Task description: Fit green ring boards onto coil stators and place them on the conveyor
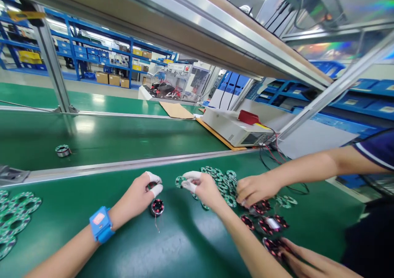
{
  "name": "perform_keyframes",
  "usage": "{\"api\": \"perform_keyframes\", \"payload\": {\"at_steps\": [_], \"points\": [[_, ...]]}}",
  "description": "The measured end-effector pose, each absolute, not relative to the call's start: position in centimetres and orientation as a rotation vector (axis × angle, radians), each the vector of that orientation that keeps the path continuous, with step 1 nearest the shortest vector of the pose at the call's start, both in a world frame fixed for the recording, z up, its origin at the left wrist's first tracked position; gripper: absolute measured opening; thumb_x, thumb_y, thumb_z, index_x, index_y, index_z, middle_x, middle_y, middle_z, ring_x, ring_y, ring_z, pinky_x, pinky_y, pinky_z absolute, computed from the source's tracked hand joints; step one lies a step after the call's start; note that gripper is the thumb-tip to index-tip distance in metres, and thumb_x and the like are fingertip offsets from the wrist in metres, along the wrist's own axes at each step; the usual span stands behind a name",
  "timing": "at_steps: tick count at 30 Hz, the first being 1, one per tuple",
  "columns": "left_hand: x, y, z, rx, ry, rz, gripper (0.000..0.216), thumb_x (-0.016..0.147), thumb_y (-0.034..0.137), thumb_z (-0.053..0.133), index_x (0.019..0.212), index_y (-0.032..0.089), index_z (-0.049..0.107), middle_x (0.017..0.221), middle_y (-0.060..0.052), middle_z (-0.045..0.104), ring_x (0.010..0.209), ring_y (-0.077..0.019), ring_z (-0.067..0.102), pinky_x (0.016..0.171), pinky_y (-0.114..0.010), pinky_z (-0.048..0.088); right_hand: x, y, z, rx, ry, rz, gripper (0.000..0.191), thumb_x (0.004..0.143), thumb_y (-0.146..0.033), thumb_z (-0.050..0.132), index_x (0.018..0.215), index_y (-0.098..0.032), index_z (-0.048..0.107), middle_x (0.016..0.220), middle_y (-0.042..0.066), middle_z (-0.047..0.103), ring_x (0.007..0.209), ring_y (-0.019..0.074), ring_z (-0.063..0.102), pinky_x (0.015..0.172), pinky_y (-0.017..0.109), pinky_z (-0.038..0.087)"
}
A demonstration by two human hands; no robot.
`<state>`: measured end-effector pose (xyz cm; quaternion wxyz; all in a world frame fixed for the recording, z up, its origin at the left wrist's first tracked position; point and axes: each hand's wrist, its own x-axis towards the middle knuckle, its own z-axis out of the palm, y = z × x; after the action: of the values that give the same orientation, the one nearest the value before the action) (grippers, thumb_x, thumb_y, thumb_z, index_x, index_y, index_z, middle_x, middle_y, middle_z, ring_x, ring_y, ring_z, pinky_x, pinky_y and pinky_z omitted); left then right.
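My left hand [140, 194], with a blue wristband and white fingertip covers, is curled into a pinch just above a small round stator with red windings [157, 207] that stands on the green mat. Something small and dark shows between its fingers, but I cannot make out what it is. My right hand [205, 190], also with white fingertip covers, pinches a green ring-shaped circuit board [180, 181] by its edge, a little to the right of the left hand. Behind the right hand lies a heap of the same green ring boards [222, 178].
A co-worker's two hands [255, 190] [308, 261] reach in from the right among several red-wound stators [266, 223]. More green boards [15, 216] lie at the left edge. One stator [63, 150] sits on the far belt beyond a metal rail [123, 166]. A white instrument box [237, 131] stands behind.
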<state>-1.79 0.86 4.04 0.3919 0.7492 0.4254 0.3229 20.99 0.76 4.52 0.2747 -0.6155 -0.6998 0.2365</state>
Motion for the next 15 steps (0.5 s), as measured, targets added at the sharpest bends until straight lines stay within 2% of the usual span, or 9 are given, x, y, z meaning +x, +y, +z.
{"api": "perform_keyframes", "payload": {"at_steps": [3,6,8,11,13,15], "points": [[-0.7,0.5,4.0,1.873,1.092,0.830,0.023,0.082,0.030,0.043,0.072,0.016,0.058,0.076,-0.003,0.061,0.074,-0.0170,0.055,0.069,-0.027,0.044,17.7,-0.3,4.0,-1.499,-1.804,0.845,0.038,0.079,-0.046,0.055,0.092,-0.013,0.066,0.064,0.003,0.064,0.056,0.0159,0.060,0.047,0.026,0.049],[-0.4,0.3,3.8,1.827,1.125,0.865,0.024,0.081,0.026,0.041,0.061,0.016,0.052,0.066,-0.001,0.057,0.066,-0.0151,0.052,0.061,-0.025,0.040,15.8,-1.4,3.9,-1.392,-1.680,0.908,0.039,0.073,-0.043,0.063,0.098,-0.014,0.065,0.066,0.002,0.061,0.058,0.0154,0.058,0.051,0.027,0.050],[-0.4,0.2,3.8,1.783,1.132,0.866,0.024,0.080,0.026,0.041,0.062,0.016,0.052,0.066,-0.001,0.057,0.065,-0.0151,0.052,0.060,-0.025,0.040,15.6,-1.9,4.1,-1.405,-1.698,0.818,0.037,0.066,-0.033,0.070,0.099,-0.017,0.066,0.072,0.003,0.061,0.063,0.0162,0.057,0.054,0.027,0.049],[-0.9,-0.1,3.7,1.834,1.163,0.796,0.023,0.080,0.030,0.044,0.068,0.015,0.058,0.071,-0.003,0.059,0.070,-0.0168,0.053,0.064,-0.026,0.040,16.3,-2.1,4.3,-1.492,-1.816,0.676,0.031,0.064,-0.025,0.070,0.095,-0.019,0.067,0.075,0.003,0.060,0.066,0.0175,0.057,0.054,0.027,0.049],[-1.3,-0.3,3.3,2.012,1.202,0.685,0.024,0.071,0.039,0.060,0.077,0.016,0.063,0.079,-0.003,0.060,0.078,-0.0203,0.053,0.068,-0.029,0.040,17.1,-2.0,4.1,-1.519,-1.829,0.693,0.029,0.065,-0.025,0.069,0.093,-0.018,0.067,0.077,0.005,0.061,0.069,0.0186,0.058,0.055,0.027,0.050],[-1.6,-0.4,2.8,2.210,1.233,0.538,0.039,0.054,0.043,0.074,0.082,0.018,0.065,0.082,-0.004,0.059,0.082,-0.0231,0.051,0.069,-0.030,0.039,17.5,-1.9,3.6,-1.501,-1.816,0.789,0.029,0.066,-0.028,0.069,0.093,-0.017,0.067,0.081,0.006,0.061,0.073,0.0195,0.059,0.056,0.027,0.051]]}}
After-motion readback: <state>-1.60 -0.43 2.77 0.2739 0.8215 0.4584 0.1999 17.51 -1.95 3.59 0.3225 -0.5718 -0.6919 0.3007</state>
